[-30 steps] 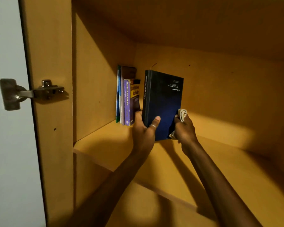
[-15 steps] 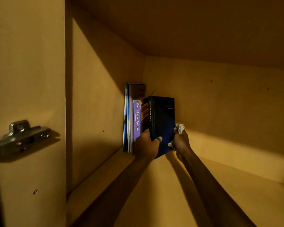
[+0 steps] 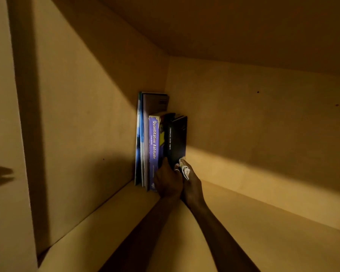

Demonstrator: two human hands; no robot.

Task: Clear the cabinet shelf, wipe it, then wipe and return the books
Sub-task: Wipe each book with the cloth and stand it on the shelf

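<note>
Dark book (image 3: 177,141) now beside perhaps four books (image 3: 152,146).

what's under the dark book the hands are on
The dark book stands upright on the wooden shelf; its bottom edge is hidden behind the left hand and right hand.

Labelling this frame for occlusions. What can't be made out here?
Head view only:
- Lower spine of the dark book: covered by the left hand.
- Cloth: mostly bunched inside the right hand.
- Book with the yellow cover: only a sliver shows between the purple book and the dark one; title unreadable.
- Shelf: cut off by the bottom and right edges.
</note>
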